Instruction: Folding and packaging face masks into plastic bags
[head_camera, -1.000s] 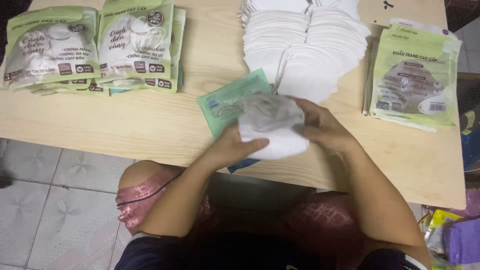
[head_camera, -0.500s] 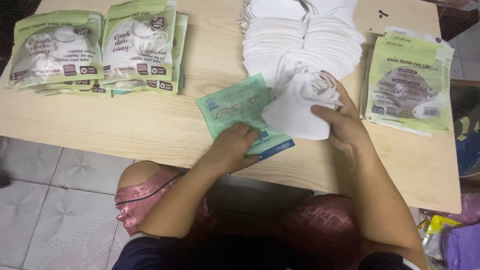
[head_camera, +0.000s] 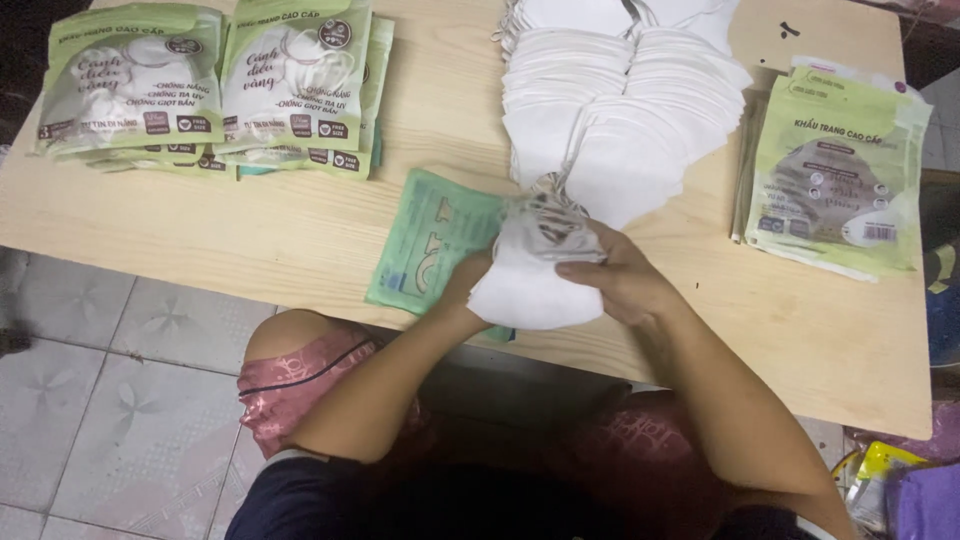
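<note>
A small stack of white folded face masks (head_camera: 525, 285) sits near the table's front edge, held between both hands. My left hand (head_camera: 468, 282) grips its left side. My right hand (head_camera: 618, 275) closes over its right side and top. Under the stack lies a flat green pouch (head_camera: 425, 240), face down. Behind my hands a large fanned pile of white masks (head_camera: 620, 110) covers the middle back of the wooden table (head_camera: 300, 240).
Two piles of filled green-and-white mask packets (head_camera: 215, 85) lie at the back left. A stack of empty green pouches (head_camera: 835, 170) lies at the right. Tiled floor (head_camera: 100, 380) is below the table's left front; coloured bags (head_camera: 900, 480) sit at bottom right.
My right hand carried masks from the big pile back toward me over the green pouch. My left hand left the pouch and took hold of the stack's left side.
</note>
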